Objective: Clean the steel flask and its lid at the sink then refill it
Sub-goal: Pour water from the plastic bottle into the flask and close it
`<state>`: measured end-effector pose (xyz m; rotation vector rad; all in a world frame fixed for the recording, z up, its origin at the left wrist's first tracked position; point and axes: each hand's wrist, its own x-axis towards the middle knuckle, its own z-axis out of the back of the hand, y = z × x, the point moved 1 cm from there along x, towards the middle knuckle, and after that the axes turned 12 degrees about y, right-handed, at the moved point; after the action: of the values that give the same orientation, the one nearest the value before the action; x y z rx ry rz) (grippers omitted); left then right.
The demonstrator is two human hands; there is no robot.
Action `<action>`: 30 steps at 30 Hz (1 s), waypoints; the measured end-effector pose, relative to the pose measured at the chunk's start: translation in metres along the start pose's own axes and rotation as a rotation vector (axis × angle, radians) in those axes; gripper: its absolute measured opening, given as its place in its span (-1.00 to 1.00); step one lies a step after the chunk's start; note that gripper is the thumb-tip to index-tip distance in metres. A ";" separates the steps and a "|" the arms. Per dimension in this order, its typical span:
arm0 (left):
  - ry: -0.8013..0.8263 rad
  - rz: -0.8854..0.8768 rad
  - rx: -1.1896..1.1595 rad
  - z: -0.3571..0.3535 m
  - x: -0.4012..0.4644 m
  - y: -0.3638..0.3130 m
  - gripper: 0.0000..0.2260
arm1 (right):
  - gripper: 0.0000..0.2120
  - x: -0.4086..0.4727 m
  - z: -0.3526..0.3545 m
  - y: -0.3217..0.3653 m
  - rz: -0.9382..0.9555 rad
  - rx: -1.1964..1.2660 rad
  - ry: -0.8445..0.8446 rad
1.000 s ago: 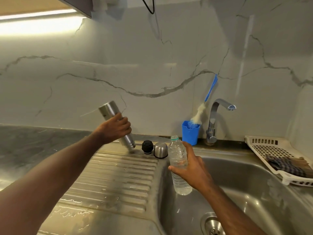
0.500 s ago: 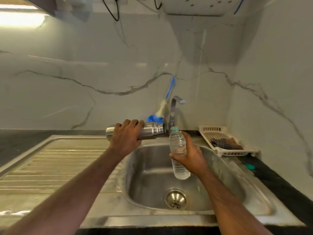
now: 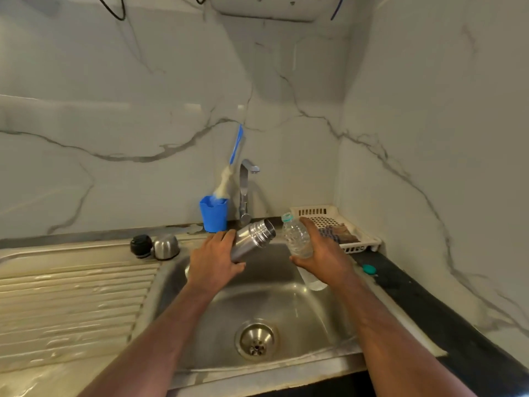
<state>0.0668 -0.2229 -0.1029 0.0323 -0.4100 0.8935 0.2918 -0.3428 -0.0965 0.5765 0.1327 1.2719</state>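
Note:
Over the sink basin (image 3: pixel 266 299) my left hand (image 3: pixel 213 260) grips the steel flask (image 3: pixel 253 234), tilted with its open mouth pointing up and to the right. My right hand (image 3: pixel 323 255) holds a clear plastic water bottle (image 3: pixel 296 237), uncapped, leaning left so its mouth is close to the flask's mouth. The flask's black stopper (image 3: pixel 141 245) and steel cup lid (image 3: pixel 166 246) stand side by side on the sink's back ledge, left of the basin.
A blue cup (image 3: pixel 214 214) holding a bottle brush (image 3: pixel 229 173) stands beside the tap (image 3: pixel 245 190). A white plastic rack (image 3: pixel 363 239) with a cloth sits at the right. A teal bottle cap (image 3: pixel 369 269) lies on the dark counter. The ribbed drainboard (image 3: pixel 71 305) stretches left.
My left hand has tipped the flask from lying level to mouth-up and moved it right. My right hand has tilted the bottle toward the flask's mouth. The view has shifted.

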 end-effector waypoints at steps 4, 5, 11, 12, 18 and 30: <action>0.023 0.016 0.003 -0.008 0.004 0.009 -0.34 | -0.08 0.014 -0.001 -0.002 0.041 -0.119 0.019; 0.027 0.015 0.005 -0.009 0.005 0.010 -0.34 | -0.08 0.017 -0.002 -0.002 0.048 -0.135 0.023; 0.052 0.024 -0.002 -0.014 0.005 0.015 -0.35 | -0.09 0.030 -0.008 0.002 0.113 -0.287 0.008; 0.051 0.033 -0.005 -0.013 0.004 0.017 -0.35 | -0.09 0.031 -0.009 0.003 0.119 -0.306 0.002; 0.037 0.074 -0.022 -0.007 0.000 0.027 -0.39 | -0.10 0.039 -0.012 0.013 0.127 -0.417 -0.011; 0.008 0.104 -0.086 -0.008 0.002 0.039 -0.39 | -0.13 0.072 -0.015 0.020 0.179 -0.560 -0.051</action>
<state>0.0414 -0.1950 -0.1153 -0.0716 -0.4454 0.9771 0.2909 -0.2678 -0.0845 0.1375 -0.3177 1.3912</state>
